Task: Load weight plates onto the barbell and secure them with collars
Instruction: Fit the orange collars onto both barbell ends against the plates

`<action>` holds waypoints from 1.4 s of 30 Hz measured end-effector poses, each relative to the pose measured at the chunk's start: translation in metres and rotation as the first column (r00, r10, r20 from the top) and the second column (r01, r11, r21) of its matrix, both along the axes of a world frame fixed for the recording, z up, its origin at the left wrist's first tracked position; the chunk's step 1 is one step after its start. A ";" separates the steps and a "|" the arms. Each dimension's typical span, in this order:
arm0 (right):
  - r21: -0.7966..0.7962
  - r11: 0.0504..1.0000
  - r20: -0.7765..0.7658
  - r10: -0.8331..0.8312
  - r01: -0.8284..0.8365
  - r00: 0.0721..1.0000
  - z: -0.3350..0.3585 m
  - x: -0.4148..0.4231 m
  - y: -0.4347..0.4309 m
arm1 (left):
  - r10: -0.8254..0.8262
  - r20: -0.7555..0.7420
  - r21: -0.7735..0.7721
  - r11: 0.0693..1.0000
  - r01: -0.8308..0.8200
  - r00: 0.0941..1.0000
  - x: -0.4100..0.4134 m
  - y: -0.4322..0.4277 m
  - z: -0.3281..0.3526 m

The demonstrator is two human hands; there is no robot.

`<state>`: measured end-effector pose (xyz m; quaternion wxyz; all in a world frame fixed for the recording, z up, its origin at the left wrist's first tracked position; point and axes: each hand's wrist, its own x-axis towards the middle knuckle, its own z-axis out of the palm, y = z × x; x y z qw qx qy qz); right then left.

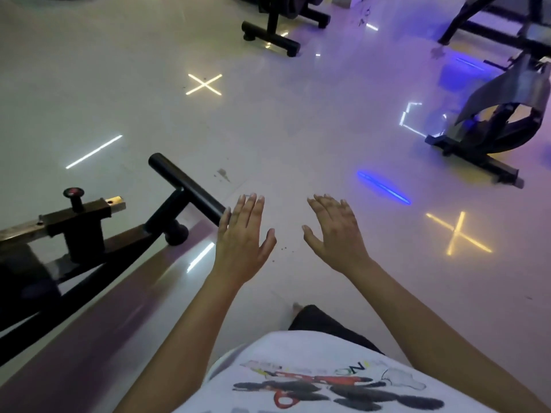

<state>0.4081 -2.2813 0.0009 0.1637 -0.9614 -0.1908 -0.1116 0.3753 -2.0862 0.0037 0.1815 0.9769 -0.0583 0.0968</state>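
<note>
My left hand (243, 234) and my right hand (334, 231) are held out in front of me over the glossy floor, palms down, fingers spread, with nothing in either. No barbell, weight plate or collar shows in the head view. My left hand's little finger is close to the end of a black round foot bar (185, 187) of a gym machine; whether they touch I cannot tell.
A black machine frame with a red-topped pull pin (74, 196) fills the lower left. Black equipment feet (269, 37) stand at the far top. An exercise bike base (489, 144) sits at the right. Light reflections mark the pale floor (268, 129).
</note>
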 end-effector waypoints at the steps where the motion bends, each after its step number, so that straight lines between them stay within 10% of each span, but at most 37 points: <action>1: 0.000 1.000 -0.002 0.010 -0.010 1.000 -0.002 0.025 0.002 | 0.009 -0.007 0.001 1.000 -0.009 1.000 0.023 0.001 -0.002; 19: -0.072 0.897 -0.074 0.431 -0.436 0.899 0.004 0.480 0.123 | 0.402 -0.034 -0.029 0.915 -0.403 0.915 0.402 0.092 0.000; 42: -0.060 0.588 -0.105 0.800 -0.806 0.591 -0.008 0.855 0.596 | 0.799 -0.072 0.015 0.600 -0.800 0.597 0.705 0.497 -0.011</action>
